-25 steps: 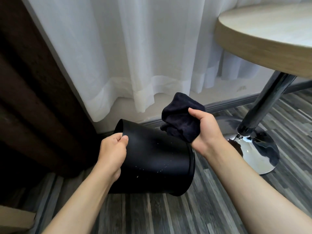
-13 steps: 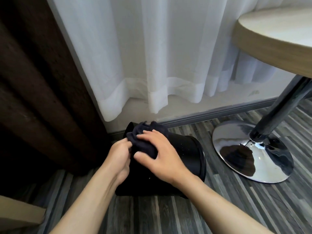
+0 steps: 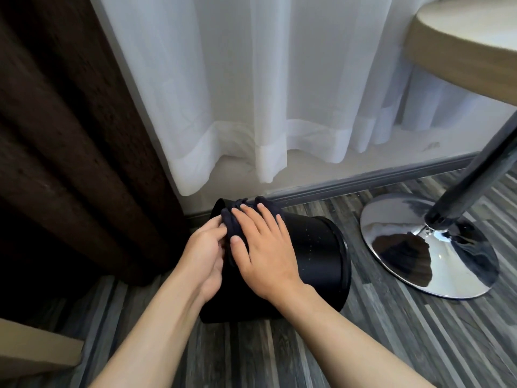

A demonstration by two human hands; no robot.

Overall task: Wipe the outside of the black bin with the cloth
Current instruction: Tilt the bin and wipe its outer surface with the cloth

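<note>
Fingers: those of the right hand [image 3: 263, 247] lie spread and flat, pressing the cloth [image 3: 237, 217] down; the left hand [image 3: 205, 249] curls its fingers [image 3: 214, 224] against the cloth's near edge, steadying the wall beneath.
Black bin: the black bin [image 3: 316, 247] lies on its side on the floor [image 3: 251, 354], directly under the fingers, its rim to their right.
Cloth: dark, soft, bunched beneath the fingertips.
Handling: the bin looks light, stiff and smooth, so likely to roll or slide.
Hold: bracing the rounded wall or rim seems best.
</note>
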